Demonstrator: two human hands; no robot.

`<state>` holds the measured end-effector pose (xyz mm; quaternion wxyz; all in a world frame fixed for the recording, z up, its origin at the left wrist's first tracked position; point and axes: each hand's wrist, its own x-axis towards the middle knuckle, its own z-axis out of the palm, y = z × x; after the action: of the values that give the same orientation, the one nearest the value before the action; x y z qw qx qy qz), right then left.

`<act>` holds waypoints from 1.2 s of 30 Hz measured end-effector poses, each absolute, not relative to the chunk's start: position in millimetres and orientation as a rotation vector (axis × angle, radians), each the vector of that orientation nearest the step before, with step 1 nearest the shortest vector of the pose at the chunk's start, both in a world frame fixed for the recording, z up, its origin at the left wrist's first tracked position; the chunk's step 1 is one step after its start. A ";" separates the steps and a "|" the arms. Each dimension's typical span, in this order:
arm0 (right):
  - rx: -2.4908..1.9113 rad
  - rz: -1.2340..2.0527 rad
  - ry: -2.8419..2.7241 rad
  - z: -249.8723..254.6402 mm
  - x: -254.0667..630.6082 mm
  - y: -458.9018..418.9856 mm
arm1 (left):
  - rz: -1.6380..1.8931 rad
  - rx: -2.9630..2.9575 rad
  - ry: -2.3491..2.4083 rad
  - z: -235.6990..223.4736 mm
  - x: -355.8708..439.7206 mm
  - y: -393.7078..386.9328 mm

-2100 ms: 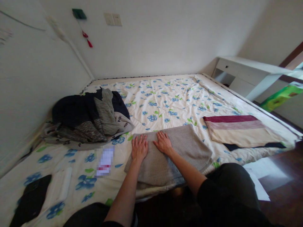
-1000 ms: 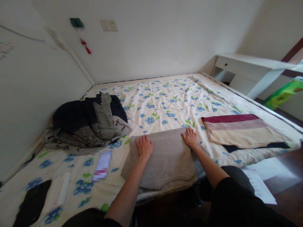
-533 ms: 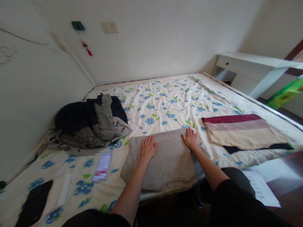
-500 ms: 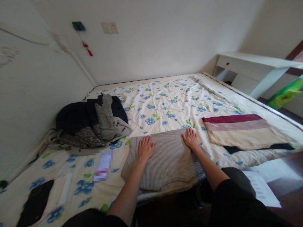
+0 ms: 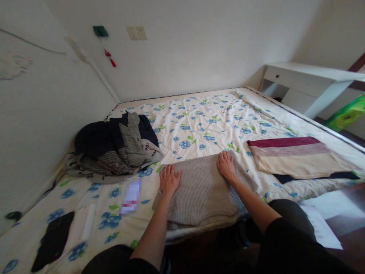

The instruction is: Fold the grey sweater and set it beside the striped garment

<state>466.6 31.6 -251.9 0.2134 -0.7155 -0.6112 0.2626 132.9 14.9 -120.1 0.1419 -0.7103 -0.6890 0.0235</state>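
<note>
From the head camera, the left hand (image 5: 170, 182) and right hand (image 5: 226, 166) lie flat on a grey knit cloth (image 5: 201, 194), fingers (image 5: 225, 158) spread apart, at 6 o'clock on the bed (image 5: 216, 114); a clothes pile (image 5: 111, 146) sits at 10 o'clock, a striped cloth (image 5: 296, 158) at 3 o'clock

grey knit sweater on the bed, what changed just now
On the grey knit sweater, the right hand slid outward to the far right edge, away from the left hand; both lie flat, gripping nothing. The clothes pile and folded striped cloth stayed put.
</note>
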 end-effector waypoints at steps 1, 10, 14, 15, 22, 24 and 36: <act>-1.890 0.724 -1.745 -239.7 449.0 30.9 | 0.064 -2.052 -1.993 -120.3 132.3 14.8; -1.355 0.846 -1.965 -165.4 304.1 23.1 | 0.021 -2.056 -1.989 -123.7 128.0 15.8; -1.386 0.863 -1.954 -174.0 315.3 26.2 | 0.043 -2.056 -1.994 -121.5 129.3 15.9; -1.380 0.852 -1.953 -178.8 323.3 27.1 | 0.042 -2.060 -1.993 -121.0 129.6 16.1; -1.546 0.838 -1.997 -226.6 399.7 33.1 | 0.034 -2.071 -2.008 -121.5 129.5 17.2; -1.628 0.831 -1.987 -242.1 424.7 34.5 | 0.040 -2.068 -2.006 -122.3 128.8 17.4; -1.983 0.987 -1.832 -319.1 532.8 45.4 | 0.140 -2.090 -2.047 -118.3 127.0 18.1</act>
<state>532.8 45.4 -319.1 0.1332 -0.6838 -0.6316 0.3402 127.0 18.1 -118.3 0.1062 -0.7097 -0.6949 0.0474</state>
